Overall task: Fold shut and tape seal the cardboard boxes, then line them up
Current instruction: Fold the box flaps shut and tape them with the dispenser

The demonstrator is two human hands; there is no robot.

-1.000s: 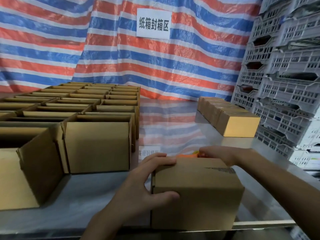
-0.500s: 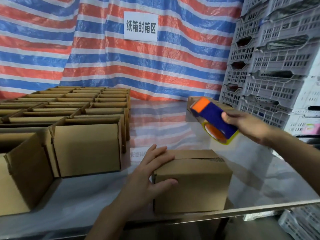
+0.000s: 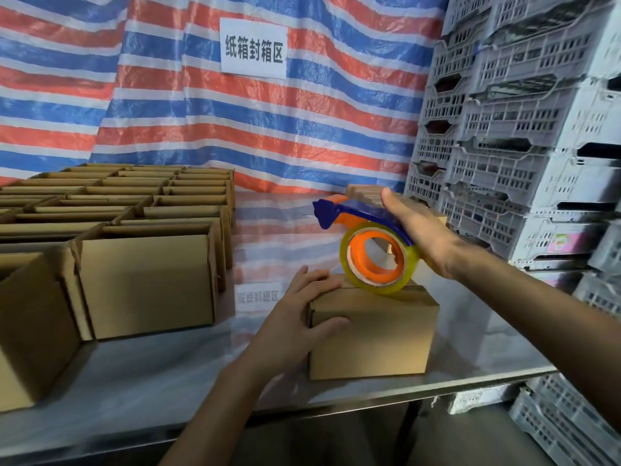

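- The right hand (image 3: 423, 233) grips the tape dispenser (image 3: 376, 257) from above. The fingers are wrapped over its blue body and the thumb points along the top towards the blade end.
- The dispenser is held over the far right part of the closed box (image 3: 373, 334). Its yellowish tape roll on an orange hub hangs lowest. The roll's bottom edge overlaps the box top in this view, and I cannot tell whether it touches.
- The left hand (image 3: 295, 317) holds the closed box by its upper left corner, with the fingers laid over the top and the thumb stretched across the front face.
- The closed box sits upright, flaps folded down, near the front edge of the shiny metal table (image 3: 168, 375).
- To its left, well apart, many open boxes (image 3: 144, 284) stand packed in rows that reach back to the wall, their flaps up.
- Behind the right hand, a row of closed boxes (image 3: 363, 191) lies along the table's right side, mostly hidden.
- Grey plastic crates (image 3: 521, 146) are stacked high at the right, with more on the floor below the table's corner.
- A red, blue and white striped tarp (image 3: 302, 129) covers the back wall, with a white sign (image 3: 253, 48) of Chinese characters fixed to it.
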